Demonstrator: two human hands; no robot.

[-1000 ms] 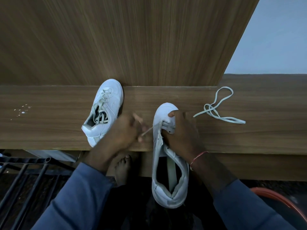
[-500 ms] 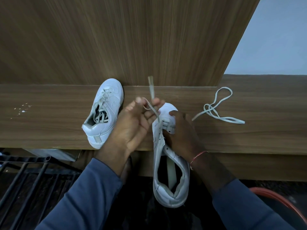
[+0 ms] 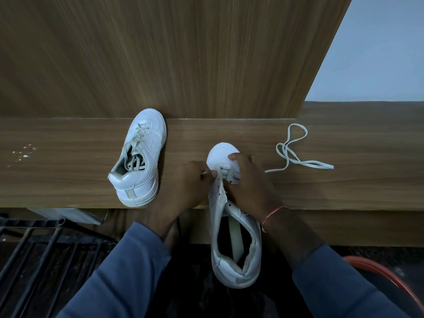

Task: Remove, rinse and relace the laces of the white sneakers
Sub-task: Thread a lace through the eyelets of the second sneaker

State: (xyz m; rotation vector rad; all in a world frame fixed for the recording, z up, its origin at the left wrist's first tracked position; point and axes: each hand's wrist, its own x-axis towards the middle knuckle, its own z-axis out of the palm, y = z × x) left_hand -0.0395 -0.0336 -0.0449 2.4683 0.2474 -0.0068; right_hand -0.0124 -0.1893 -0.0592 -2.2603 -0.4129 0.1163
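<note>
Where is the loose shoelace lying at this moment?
In the head view, the loose shoelace lies on the wooden ledge, right of the held sneaker.

The laced leather sneaker [image 3: 146,152] and part-laced leather sneaker [image 3: 249,255] are white, the loose flat lace [image 3: 321,165] pale grey, the wood-grain laminate counter [image 3: 68,180] brown, the fabric sleeves [image 3: 119,271] blue.

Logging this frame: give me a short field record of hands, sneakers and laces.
left hand: pinches lace end near toe of held sneaker
right hand: grips front of held sneaker
held sneaker: toe on wooden ledge, heel overhanging; lower eyelets empty
other sneaker: laced, on ledge, left
loose lace: on ledge, right, untouched
</note>
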